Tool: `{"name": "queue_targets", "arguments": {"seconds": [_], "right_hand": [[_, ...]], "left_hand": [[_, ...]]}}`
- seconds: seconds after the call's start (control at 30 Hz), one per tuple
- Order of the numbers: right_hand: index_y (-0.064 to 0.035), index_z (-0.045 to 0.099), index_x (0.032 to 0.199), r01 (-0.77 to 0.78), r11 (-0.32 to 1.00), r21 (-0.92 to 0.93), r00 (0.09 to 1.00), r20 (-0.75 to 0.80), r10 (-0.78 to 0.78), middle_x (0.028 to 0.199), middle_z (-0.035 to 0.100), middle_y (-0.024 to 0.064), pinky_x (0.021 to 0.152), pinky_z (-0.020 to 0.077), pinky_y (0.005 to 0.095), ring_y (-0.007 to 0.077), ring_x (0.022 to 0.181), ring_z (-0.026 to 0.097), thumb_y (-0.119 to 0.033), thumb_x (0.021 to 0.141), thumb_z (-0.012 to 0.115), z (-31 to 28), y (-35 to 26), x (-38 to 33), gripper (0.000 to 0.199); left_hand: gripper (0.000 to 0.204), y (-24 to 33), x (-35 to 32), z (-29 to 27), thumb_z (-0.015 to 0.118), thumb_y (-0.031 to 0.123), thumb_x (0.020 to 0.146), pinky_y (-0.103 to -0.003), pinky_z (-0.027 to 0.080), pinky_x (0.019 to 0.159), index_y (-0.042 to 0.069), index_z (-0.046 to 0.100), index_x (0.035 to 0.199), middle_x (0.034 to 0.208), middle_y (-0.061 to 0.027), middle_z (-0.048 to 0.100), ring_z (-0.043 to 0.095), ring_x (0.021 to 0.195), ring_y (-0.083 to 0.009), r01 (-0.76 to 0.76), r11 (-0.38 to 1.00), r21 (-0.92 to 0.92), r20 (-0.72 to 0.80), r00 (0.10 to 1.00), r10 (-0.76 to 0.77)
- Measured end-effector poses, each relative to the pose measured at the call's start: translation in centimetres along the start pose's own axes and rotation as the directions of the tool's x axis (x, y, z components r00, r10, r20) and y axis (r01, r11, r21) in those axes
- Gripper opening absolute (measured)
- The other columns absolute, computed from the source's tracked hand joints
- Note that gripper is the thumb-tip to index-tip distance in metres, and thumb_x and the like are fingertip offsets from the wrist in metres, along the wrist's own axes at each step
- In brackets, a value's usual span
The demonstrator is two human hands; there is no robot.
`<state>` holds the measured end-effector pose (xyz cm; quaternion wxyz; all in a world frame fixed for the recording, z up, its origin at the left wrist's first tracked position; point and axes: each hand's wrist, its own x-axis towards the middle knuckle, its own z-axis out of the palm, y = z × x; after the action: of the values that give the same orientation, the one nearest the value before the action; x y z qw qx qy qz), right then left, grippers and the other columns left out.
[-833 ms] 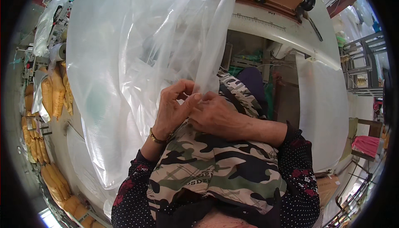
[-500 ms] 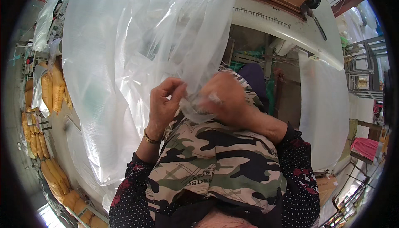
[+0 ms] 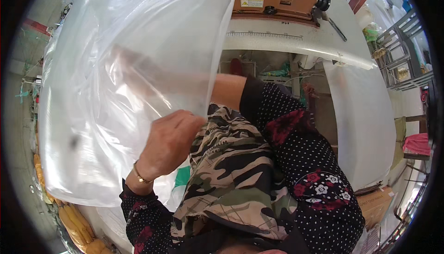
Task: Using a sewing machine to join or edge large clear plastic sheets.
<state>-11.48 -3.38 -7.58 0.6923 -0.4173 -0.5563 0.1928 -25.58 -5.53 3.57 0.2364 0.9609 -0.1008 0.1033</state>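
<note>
A large sheet of translucent plastic film point(image 3: 180, 36) spreads over the left half of the view. Its right edge runs from the brown sewing machine point(image 3: 259, 4) down towards my lap. My left hand point(image 3: 169, 140) is closed on the lower end of that edge, knuckles up, just above my camouflage apron. Across my body reaches my right arm, passing behind the film. Through the film my right hand point(image 3: 132, 66) shows only as a blurred shape, so its fingers cannot be made out.
A pale worktable point(image 3: 277, 43) with a printed scale carries the machine, and a metal tool point(image 3: 337, 29) lies by its handwheel. More film point(image 3: 363, 120) hangs on the right. Yellow bundles point(image 3: 78, 221) lie at the lower left, a cardboard box point(image 3: 374, 205) at the lower right.
Both hands were together at the film's edge above my lap. My right hand has swung left behind the film, which now spreads wider. My left hand has moved slightly down and left.
</note>
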Motion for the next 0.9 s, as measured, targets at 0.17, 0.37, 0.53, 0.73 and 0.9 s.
{"name": "queue_targets", "arguments": {"seconds": [0.17,0.37,0.53,0.73,0.9], "right_hand": [[-0.006,0.067,0.098,0.054,0.967,-0.247,0.998,0.042,-0.045,0.097,0.066,0.0174,0.077,0.0496,0.0427,0.0329,0.089,0.063,-0.018,0.085,0.061,-1.0,4.1,-5.1,0.018],[-0.0087,0.068,0.093,-0.051,0.729,-0.683,0.989,0.069,0.133,0.089,0.067,0.0173,0.07,0.0518,0.0411,0.033,0.08,0.065,-0.021,0.088,0.059,-9.0,6.3,-12.2,0.016],[-0.0055,0.064,0.092,-0.189,0.433,-0.881,0.869,0.055,0.492,0.08,0.062,0.015,0.072,0.0485,0.0442,0.0383,0.084,0.06,-0.014,0.087,0.061,-15.8,-2.5,-10.8,0.01],[-0.0092,0.062,0.091,0.462,0.335,-0.821,0.865,0.501,0.036,0.093,0.061,0.002,0.094,0.0411,0.0415,0.0223,0.097,0.058,-0.011,0.079,0.069,-15.0,-6.1,-6.4,0.014],[-0.011,0.063,0.092,0.557,0.385,-0.736,0.759,0.639,0.124,0.095,0.06,-0.0007,0.104,0.0355,0.0426,0.0201,0.1,0.055,-0.013,0.077,0.071,-13.8,-5.2,-6.5,0.017]], "left_hand": [[0.021,-4.0,-1.4,9.2,0.056,0.001,0.075,-0.039,0.049,0.069,0.004,0.055,0.096,0.082,-0.0113,0.057,0.059,0.079,-0.0301,0.073,0.994,0.084,0.016,0.997,-0.074],[0.022,-7.7,-2.5,17.2,0.056,0.001,0.075,-0.04,0.049,0.068,0.003,0.056,0.096,0.081,-0.011,0.058,0.06,0.077,-0.0306,0.215,0.976,0.024,-0.293,0.935,-0.199],[0.012,-7.0,-2.5,19.0,0.06,0.002,0.083,-0.039,0.048,0.063,0.003,0.06,0.095,0.08,-0.0114,0.058,0.058,0.071,-0.032,0.354,0.897,-0.265,-0.383,0.815,-0.435],[0.012,-6.4,-3.3,18.5,0.063,0.004,0.088,-0.027,0.043,0.057,0.002,0.066,0.1,0.079,-0.0038,0.059,0.055,0.062,-0.0138,0.379,0.617,-0.69,-0.175,0.739,-0.65],[0.026,-4.6,-3.8,17.8,0.059,0.003,0.092,-0.02,0.042,0.056,0.005,0.065,0.117,0.085,0.0004,0.058,0.05,0.057,-0.0052,0.345,0.189,-0.919,0.058,0.596,-0.801]]}}
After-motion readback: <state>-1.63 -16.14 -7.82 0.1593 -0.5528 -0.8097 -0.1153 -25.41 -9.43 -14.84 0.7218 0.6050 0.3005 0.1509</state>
